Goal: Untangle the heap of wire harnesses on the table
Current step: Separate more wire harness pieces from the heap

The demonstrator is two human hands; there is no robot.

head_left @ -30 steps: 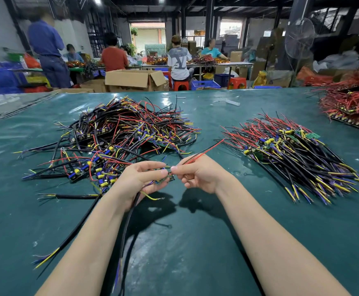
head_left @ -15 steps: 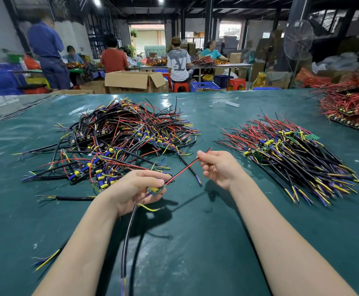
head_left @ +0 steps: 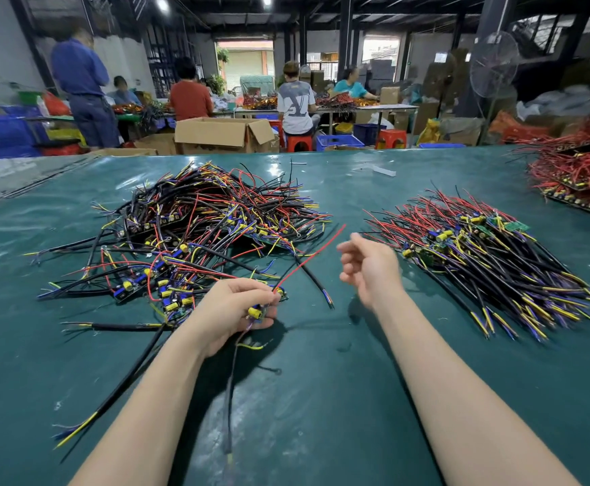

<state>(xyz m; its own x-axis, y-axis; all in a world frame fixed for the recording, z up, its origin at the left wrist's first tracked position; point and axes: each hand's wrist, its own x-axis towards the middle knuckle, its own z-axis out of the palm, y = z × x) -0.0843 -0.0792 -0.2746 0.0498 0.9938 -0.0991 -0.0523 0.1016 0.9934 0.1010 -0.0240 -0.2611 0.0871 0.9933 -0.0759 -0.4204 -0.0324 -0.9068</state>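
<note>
One harness [head_left: 255,312] is being separated from the heap [head_left: 209,222], which sprawls over the centre-left of the frame on the green table [head_left: 321,415]. A neater pile [head_left: 490,264] of straightened ones lies at centre-right, so the job looks part done, with much of the tangle left. The left hand [head_left: 237,310], just below the heap's near edge, grips the harness at its small board, its fingers [head_left: 248,287] curled over the top and the thumb beneath, closed tight round it, with a yellow capacitor showing between them. From that grip a red wire [head_left: 313,254] rises toward the upper right, its tip touching nothing, and a black cable [head_left: 229,398] trails toward the bottom of the frame. The right hand [head_left: 370,271] hovers between heap and pile, apart from the red wire. Its fingers [head_left: 348,256] are loosely bent, fairly wide, and appear to hold nothing, though blur softens them. Whether the black cable is caught on another black lead at lower left I cannot tell. As I judge it, the next move calls for the right hand to take the loose wires, draw them straight, and help lay the piece on the pile, pulling gently so nothing snags.
</note>
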